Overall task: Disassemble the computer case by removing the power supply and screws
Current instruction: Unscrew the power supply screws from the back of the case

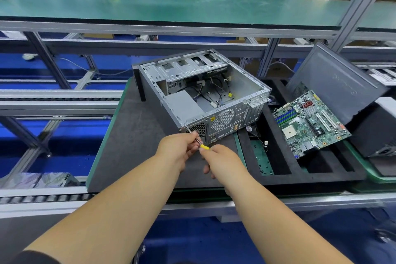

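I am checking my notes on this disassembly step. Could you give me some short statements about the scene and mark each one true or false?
1. The screwdriver tip meets the rear corner of the computer case. True.
2. Only the right hand holds the screwdriver. False: the left hand pinches the shaft too.
3. The motherboard is mounted inside the case. False: it lies outside, to the right, on the black foam tray.
4. The power supply sits inside the case. True.
5. The case's side panel is on. False: the case is open.

motherboard (310, 122) right of case (201, 94), both on foam
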`<act>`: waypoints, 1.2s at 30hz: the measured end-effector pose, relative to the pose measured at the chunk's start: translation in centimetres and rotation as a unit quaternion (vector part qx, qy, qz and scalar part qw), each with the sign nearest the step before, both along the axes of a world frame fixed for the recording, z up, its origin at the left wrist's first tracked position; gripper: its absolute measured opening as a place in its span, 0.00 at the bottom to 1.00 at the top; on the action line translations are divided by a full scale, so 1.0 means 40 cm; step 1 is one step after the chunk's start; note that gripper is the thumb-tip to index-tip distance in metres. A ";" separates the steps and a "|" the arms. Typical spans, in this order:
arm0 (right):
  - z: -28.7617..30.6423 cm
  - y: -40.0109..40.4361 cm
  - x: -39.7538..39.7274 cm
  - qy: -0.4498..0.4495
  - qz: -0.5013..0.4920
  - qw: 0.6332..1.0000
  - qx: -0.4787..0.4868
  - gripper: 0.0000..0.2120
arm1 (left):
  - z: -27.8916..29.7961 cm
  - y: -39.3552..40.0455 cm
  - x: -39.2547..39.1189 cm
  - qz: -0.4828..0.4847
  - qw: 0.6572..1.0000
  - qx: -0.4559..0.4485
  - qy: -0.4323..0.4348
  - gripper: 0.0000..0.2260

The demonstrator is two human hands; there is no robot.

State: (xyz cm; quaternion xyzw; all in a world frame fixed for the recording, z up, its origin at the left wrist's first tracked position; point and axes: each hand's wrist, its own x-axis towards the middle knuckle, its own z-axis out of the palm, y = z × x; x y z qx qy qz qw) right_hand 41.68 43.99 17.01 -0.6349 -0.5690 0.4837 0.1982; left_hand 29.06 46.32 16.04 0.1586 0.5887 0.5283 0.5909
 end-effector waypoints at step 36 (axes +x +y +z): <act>0.006 -0.040 -0.026 -0.308 0.066 0.896 0.313 0.10 | 0.029 -0.018 -0.020 0.059 0.982 -0.021 -0.177 0.09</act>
